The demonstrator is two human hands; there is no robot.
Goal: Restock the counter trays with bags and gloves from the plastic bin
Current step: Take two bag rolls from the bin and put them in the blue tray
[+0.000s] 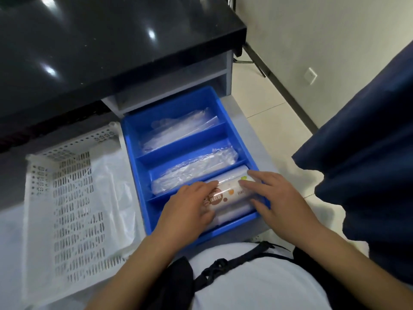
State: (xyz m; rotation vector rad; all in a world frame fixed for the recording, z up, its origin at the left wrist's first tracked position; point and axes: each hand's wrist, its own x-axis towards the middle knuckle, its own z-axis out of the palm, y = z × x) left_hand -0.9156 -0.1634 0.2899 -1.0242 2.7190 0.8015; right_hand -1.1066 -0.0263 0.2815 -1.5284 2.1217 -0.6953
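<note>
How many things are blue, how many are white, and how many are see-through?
Blue: 1, the divided tray.
White: 2, the holey basket and the labelled roll under the left hand and right hand.
See-through: 2, the packet in the far slot and the packet in the middle slot.
Total: 5
</note>
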